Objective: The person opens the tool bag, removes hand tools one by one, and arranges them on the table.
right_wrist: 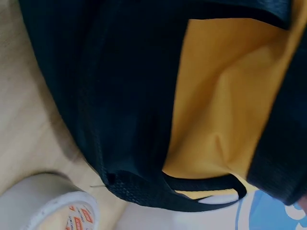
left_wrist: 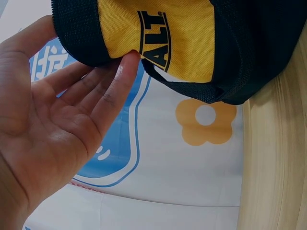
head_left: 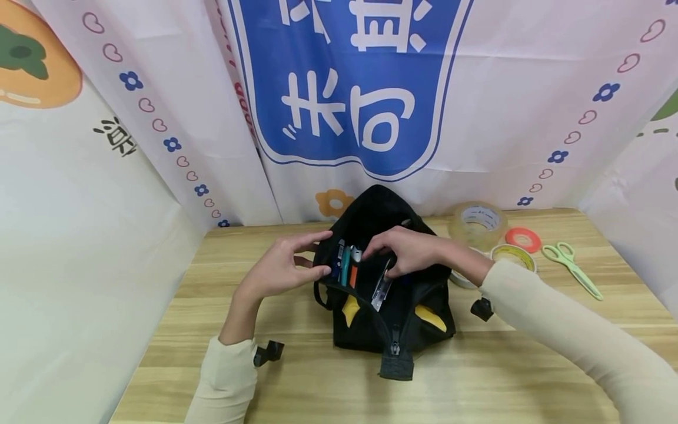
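Note:
A black and yellow zippered tool bag [head_left: 365, 333] stands unzipped on the table. My left hand [head_left: 281, 265] holds its left rim between thumb and fingers; the left wrist view shows the palm beside the yellow panel [left_wrist: 187, 38] with "ALT" lettering. My right hand [head_left: 410, 250] reaches into the bag's mouth and pinches a narrow silvery strip [head_left: 380, 294] with dark markings, like a ruler. Along the inner left wall stand a dark blue pen [head_left: 337, 259], a teal pen [head_left: 345, 266] and a grey and orange tool [head_left: 353, 275]. The right wrist view shows only the bag's outside; the fingers are hidden there.
Right of the bag lie a wide clear tape roll [head_left: 479, 221], a red tape ring [head_left: 523, 239], a yellow-cored tape roll [head_left: 514, 257] and light green scissors [head_left: 572, 268]. Another white roll [right_wrist: 53, 203] sits close against the bag's right side. A printed curtain [head_left: 477, 118] hangs behind the table.

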{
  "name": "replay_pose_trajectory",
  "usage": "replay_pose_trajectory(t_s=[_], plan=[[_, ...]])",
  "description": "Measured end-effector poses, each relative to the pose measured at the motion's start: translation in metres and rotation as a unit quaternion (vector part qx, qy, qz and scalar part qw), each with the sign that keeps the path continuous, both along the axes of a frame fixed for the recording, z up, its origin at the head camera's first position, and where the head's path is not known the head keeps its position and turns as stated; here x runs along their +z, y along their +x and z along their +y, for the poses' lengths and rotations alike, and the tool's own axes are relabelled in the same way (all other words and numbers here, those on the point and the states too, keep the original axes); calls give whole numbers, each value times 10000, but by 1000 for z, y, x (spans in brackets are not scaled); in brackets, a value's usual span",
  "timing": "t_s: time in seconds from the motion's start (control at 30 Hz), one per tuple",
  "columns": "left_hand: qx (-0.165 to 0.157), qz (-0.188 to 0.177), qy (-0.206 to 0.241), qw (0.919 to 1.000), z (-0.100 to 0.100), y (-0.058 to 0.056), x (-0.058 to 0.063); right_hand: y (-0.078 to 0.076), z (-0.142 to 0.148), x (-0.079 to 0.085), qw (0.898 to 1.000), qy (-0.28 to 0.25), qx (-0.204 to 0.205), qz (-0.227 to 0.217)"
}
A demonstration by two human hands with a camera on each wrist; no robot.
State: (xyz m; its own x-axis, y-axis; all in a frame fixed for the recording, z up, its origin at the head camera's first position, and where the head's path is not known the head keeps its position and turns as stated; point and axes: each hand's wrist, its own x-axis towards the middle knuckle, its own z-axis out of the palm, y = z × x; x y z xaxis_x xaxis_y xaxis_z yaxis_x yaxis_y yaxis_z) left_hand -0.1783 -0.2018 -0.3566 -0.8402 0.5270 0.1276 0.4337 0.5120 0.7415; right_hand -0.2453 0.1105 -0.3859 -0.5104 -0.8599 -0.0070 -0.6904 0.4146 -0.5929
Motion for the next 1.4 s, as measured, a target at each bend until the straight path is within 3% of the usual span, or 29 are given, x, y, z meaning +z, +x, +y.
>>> replay_pose_trajectory(t_s=[0.63,0.93,1.4], plan=[[94,49,-110,9999,-1,2,0,-3,-14,-35,9968,695,387,-121],[63,68,-104,9999,-2,2,-1,-3,-16,-40,9964,775,307,-130],[76,126,-167,9998,-2,0,-2,-3,-20,-43,9930,1107,218,355]])
